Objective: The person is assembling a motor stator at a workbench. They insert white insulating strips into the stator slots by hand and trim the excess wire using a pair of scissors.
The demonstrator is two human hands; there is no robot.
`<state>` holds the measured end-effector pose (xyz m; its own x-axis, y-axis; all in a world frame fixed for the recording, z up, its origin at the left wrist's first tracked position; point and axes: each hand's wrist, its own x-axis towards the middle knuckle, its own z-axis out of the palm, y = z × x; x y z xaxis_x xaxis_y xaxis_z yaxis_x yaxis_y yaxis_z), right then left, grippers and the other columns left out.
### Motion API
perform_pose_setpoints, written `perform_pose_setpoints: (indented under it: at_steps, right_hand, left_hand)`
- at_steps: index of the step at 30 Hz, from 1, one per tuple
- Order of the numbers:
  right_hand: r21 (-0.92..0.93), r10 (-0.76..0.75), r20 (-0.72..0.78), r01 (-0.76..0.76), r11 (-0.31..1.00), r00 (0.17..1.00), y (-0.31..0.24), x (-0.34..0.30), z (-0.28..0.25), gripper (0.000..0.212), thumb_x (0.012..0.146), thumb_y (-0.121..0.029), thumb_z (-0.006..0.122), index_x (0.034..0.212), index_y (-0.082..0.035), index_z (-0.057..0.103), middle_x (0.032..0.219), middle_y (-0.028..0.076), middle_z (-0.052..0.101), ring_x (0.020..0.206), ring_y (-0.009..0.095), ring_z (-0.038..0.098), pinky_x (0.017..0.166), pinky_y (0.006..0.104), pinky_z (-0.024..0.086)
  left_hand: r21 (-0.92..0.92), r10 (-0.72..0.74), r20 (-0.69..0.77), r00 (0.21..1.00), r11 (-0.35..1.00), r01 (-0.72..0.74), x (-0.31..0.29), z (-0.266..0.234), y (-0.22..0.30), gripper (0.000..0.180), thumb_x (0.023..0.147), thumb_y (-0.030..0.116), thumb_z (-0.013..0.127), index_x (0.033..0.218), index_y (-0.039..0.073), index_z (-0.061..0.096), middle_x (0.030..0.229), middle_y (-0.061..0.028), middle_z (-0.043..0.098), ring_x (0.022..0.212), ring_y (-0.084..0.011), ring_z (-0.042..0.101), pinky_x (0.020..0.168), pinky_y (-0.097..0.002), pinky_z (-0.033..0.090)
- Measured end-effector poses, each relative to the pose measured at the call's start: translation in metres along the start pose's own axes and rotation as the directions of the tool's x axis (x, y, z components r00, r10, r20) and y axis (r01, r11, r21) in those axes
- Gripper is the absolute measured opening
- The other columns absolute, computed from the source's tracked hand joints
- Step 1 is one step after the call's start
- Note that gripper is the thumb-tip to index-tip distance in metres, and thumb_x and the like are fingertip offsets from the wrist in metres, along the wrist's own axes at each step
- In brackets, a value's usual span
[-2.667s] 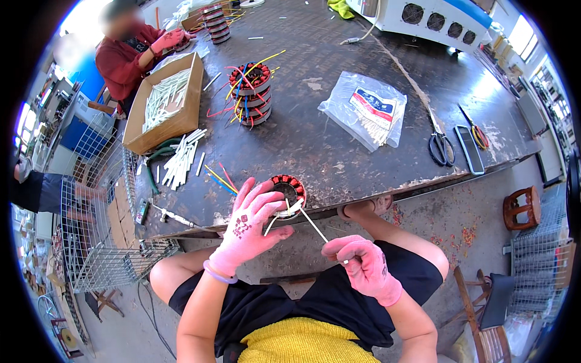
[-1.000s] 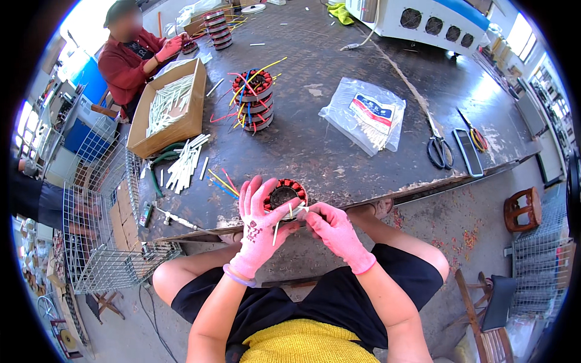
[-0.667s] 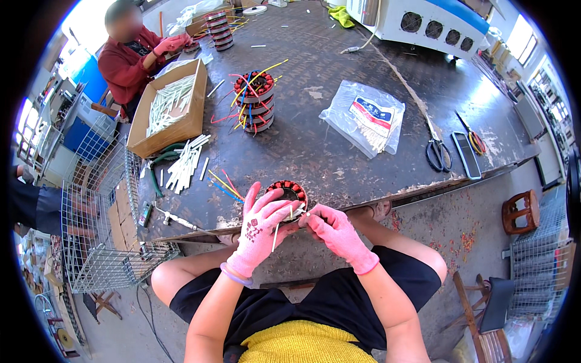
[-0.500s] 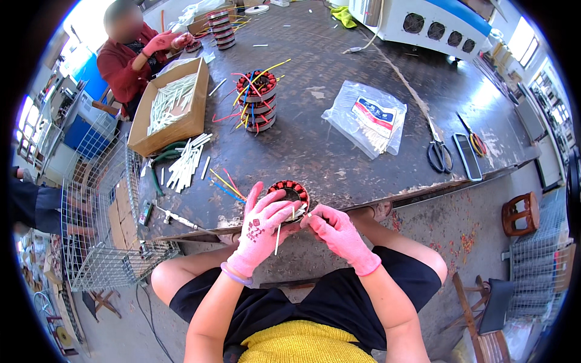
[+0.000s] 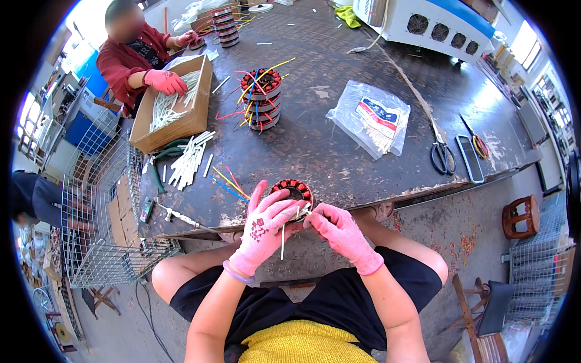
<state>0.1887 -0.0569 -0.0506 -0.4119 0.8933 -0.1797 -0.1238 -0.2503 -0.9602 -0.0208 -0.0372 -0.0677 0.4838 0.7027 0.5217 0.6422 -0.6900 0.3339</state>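
At the near table edge, my left hand [image 5: 261,228], in a pink glove, is wrapped against a motor stator [image 5: 292,184] with red windings. Blue, yellow and red lead wires [image 5: 231,184] stick out from its left side. A thin white strip [image 5: 282,243] hangs down below the left fingers. My right hand [image 5: 344,235], also gloved in pink, pinches at the stator's right near rim. Short white pieces [image 5: 304,210] show between the two hands, but the fingertips cover whatever the right one grips.
Left on the table are a cardboard box [image 5: 140,138] of white sticks, a loose pile of them [image 5: 189,162] and green-handled pliers [image 5: 160,169]. Beyond stand stacked stators [image 5: 262,106]. A plastic bag [image 5: 370,118], scissors [image 5: 442,158] and a phone [image 5: 469,158] lie right. A co-worker [image 5: 130,54] sits far left.
The co-worker's one hand has moved from beside their other hand into the box of white sticks. My hands stay at the stator with little movement; the hanging strip is now straighter.
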Motion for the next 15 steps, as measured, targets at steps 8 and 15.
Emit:
perform_pose_setpoints:
  at_steps: [8, 15]
  right_hand:
    - [0.017, 0.012, 0.013, -0.012, 1.000, 1.000, -0.0010, 0.0001, -0.0008, 0.030, 0.100, -0.035, 0.061, 0.096, -0.006, 0.064, 0.082, -0.006, 0.055, 0.069, 0.001, 0.041, 0.060, 0.0183, 0.032]
    - [-0.031, 0.088, -0.054, -0.090, 0.995, 0.995, 0.0027, 0.0055, 0.0005, 0.027, 0.099, -0.032, 0.061, 0.090, -0.007, 0.065, 0.077, -0.006, 0.057, 0.064, 0.002, 0.041, 0.057, 0.0197, 0.033]
  left_hand:
    - [-0.001, -0.011, 0.014, 1.000, 1.000, 0.011, 0.0005, -0.0009, 0.0008, 0.056, 0.066, 0.023, 0.082, 0.120, 0.016, 0.069, 0.112, -0.0009, 0.068, 0.119, -0.0235, 0.059, 0.116, -0.0578, 0.029]
    - [-0.020, -0.009, -0.007, 1.000, 1.000, 0.008, 0.0010, 0.0002, 0.0009, 0.054, 0.067, 0.021, 0.082, 0.120, 0.015, 0.069, 0.111, -0.0006, 0.069, 0.117, -0.0233, 0.060, 0.116, -0.0580, 0.029]
